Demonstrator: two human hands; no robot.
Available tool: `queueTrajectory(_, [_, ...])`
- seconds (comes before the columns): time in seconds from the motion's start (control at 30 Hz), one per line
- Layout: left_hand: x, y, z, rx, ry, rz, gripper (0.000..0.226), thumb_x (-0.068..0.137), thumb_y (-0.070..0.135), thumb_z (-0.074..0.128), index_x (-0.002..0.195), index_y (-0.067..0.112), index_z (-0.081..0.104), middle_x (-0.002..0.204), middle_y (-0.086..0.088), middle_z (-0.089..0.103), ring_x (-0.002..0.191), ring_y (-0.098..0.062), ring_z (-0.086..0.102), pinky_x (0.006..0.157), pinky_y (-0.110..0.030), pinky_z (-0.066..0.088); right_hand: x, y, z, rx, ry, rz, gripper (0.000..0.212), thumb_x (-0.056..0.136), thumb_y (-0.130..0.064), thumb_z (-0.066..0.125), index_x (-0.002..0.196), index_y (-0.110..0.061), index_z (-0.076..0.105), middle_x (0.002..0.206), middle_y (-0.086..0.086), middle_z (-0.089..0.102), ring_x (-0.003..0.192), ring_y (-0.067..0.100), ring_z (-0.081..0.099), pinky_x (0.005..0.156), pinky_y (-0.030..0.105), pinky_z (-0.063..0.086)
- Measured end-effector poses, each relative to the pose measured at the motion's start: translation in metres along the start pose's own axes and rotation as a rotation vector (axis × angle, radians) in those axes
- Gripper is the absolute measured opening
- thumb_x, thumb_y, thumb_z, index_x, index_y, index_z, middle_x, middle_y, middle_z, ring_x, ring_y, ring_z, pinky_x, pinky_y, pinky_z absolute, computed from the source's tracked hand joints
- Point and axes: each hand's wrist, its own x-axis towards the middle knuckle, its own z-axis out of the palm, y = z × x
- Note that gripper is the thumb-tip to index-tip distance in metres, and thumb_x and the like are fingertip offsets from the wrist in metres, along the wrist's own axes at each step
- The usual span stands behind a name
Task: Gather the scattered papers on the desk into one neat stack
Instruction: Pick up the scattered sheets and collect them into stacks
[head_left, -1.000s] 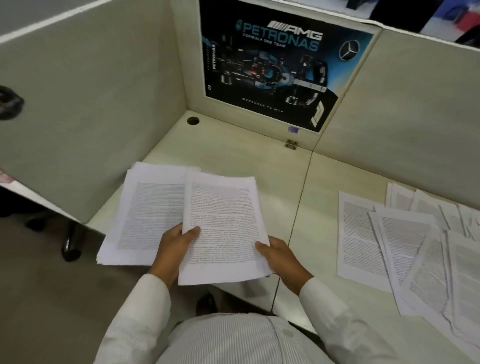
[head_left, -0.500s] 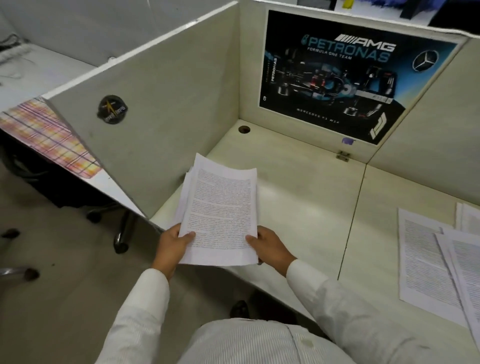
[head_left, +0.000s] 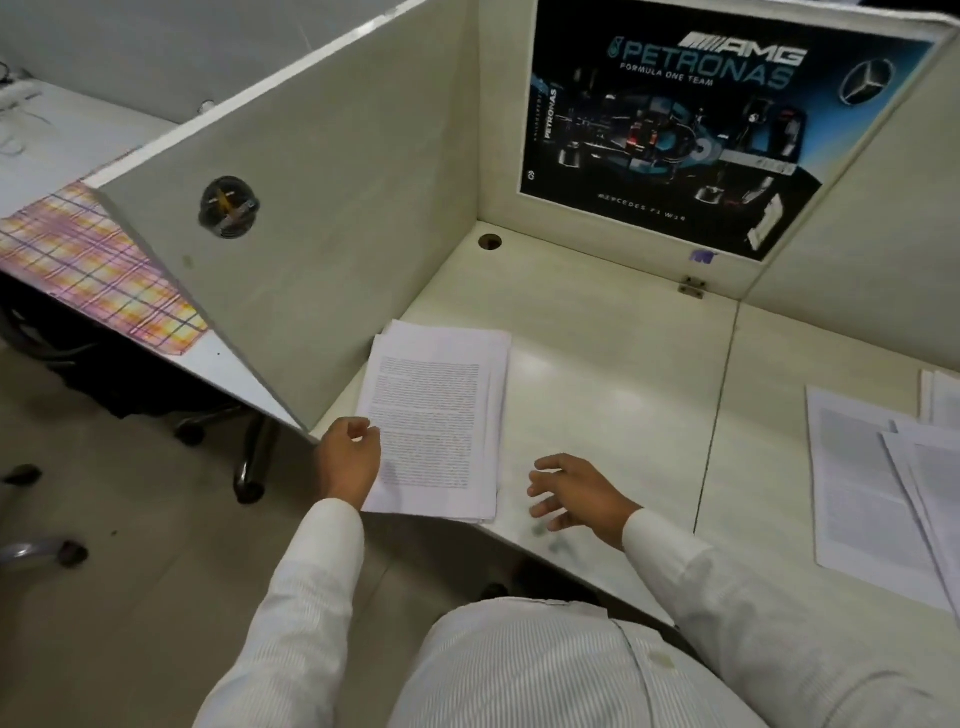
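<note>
A stack of printed papers (head_left: 439, 415) lies flat on the pale desk (head_left: 597, 374), close to the left partition and reaching the front edge. My left hand (head_left: 349, 457) rests at the stack's left edge near its lower corner, fingers curled loosely and touching the sheets. My right hand (head_left: 574, 491) hovers over bare desk to the right of the stack, fingers spread, holding nothing. Several loose printed sheets (head_left: 872, 483) lie overlapping at the far right, partly cut off by the frame.
Cubicle partitions (head_left: 322, 208) close in the desk on the left and back. A dark racing-team poster (head_left: 675, 130) hangs on the back wall. A cable hole (head_left: 490, 241) sits in the back corner. A chair base (head_left: 244, 452) stands on the floor left.
The sheets I held in both hands now lie on the stack at the left. My right hand has let go and moved off to the right; my left stays at the edge.
</note>
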Motion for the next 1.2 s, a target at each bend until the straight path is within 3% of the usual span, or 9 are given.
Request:
queueTrajectory(0.13, [-0.011, 0.019, 0.041, 0.043, -0.113, 0.117, 0.028, 0.099, 0.028, 0.055, 0.125, 0.018, 0.060, 0.131, -0.003, 0.060, 0.120, -0.026, 0.057, 0.100, -0.037, 0.045, -0.017, 0.021, -0.034, 0.198, 0.129, 0.012, 0.030, 0.097, -0.025, 0.061, 0.123, -0.011, 0.056, 0.105, 0.014, 0.069, 0.078, 0.025, 0.070, 0.059, 0.032, 0.055])
queueTrajectory(0.3, [-0.028, 0.037, 0.097, 0.044, -0.321, 0.219, 0.027, 0.097, 0.026, 0.057, 0.122, 0.019, 0.062, 0.120, 0.003, 0.062, 0.105, -0.016, 0.054, 0.074, -0.020, 0.044, -0.046, 0.053, -0.071, 0.371, 0.279, 0.030, 0.021, 0.097, -0.024, 0.061, 0.113, -0.012, 0.062, 0.102, 0.014, 0.070, 0.075, 0.024, 0.070, 0.062, 0.033, 0.056])
queueTrajectory(0.43, [-0.051, 0.048, 0.148, 0.078, -0.474, 0.303, 0.026, 0.096, 0.024, 0.059, 0.121, 0.017, 0.063, 0.122, 0.000, 0.063, 0.104, -0.014, 0.054, 0.091, -0.028, 0.041, -0.073, 0.085, -0.101, 0.529, 0.430, 0.053, 0.017, 0.097, -0.021, 0.061, 0.110, -0.011, 0.062, 0.096, 0.012, 0.070, 0.073, 0.024, 0.069, 0.058, 0.031, 0.053])
queueTrajectory(0.8, [-0.154, 0.080, 0.263, 0.220, -0.702, 0.413, 0.021, 0.095, 0.025, 0.061, 0.115, 0.021, 0.065, 0.112, 0.005, 0.065, 0.104, -0.014, 0.058, 0.088, -0.029, 0.044, -0.131, 0.159, -0.203, 0.723, 0.654, 0.079, 0.015, 0.096, -0.020, 0.060, 0.107, -0.012, 0.065, 0.096, 0.011, 0.071, 0.073, 0.025, 0.069, 0.062, 0.033, 0.054])
queueTrajectory(0.93, [-0.202, 0.090, 0.309, 0.229, -0.724, 0.396, 0.019, 0.094, 0.024, 0.062, 0.112, 0.021, 0.065, 0.110, 0.003, 0.066, 0.102, -0.018, 0.061, 0.089, -0.031, 0.046, -0.152, 0.186, -0.263, 0.638, 0.698, 0.090, 0.015, 0.095, -0.020, 0.060, 0.108, -0.014, 0.065, 0.098, 0.010, 0.070, 0.073, 0.020, 0.068, 0.059, 0.030, 0.053])
queueTrajectory(1.0, [-0.226, 0.092, 0.331, 0.249, -0.737, 0.381, 0.017, 0.093, 0.026, 0.063, 0.109, 0.024, 0.066, 0.108, 0.003, 0.068, 0.102, -0.022, 0.063, 0.090, -0.034, 0.049, -0.159, 0.202, -0.293, 0.491, 0.749, 0.073, 0.014, 0.094, -0.022, 0.061, 0.108, -0.019, 0.063, 0.104, 0.007, 0.067, 0.083, 0.017, 0.067, 0.062, 0.026, 0.053])
queueTrajectory(1.07, [-0.247, 0.090, 0.355, 0.301, -0.762, 0.375, 0.018, 0.092, 0.027, 0.065, 0.110, 0.023, 0.065, 0.109, 0.002, 0.067, 0.104, -0.022, 0.063, 0.088, -0.031, 0.048, -0.161, 0.221, -0.320, 0.188, 0.841, 0.048, 0.019, 0.094, -0.027, 0.063, 0.112, -0.022, 0.059, 0.114, 0.001, 0.060, 0.101, 0.016, 0.062, 0.075, 0.022, 0.050])
queueTrajectory(1.2, [-0.284, 0.090, 0.400, 0.375, -0.794, 0.298, 0.038, 0.092, 0.027, 0.066, 0.126, 0.013, 0.057, 0.121, -0.005, 0.062, 0.110, -0.022, 0.059, 0.092, -0.030, 0.045, -0.152, 0.245, -0.359, -0.423, 0.931, 0.088, 0.065, 0.090, -0.045, 0.064, 0.141, -0.014, 0.038, 0.146, 0.007, 0.037, 0.134, 0.026, 0.038, 0.105, 0.040, 0.041])
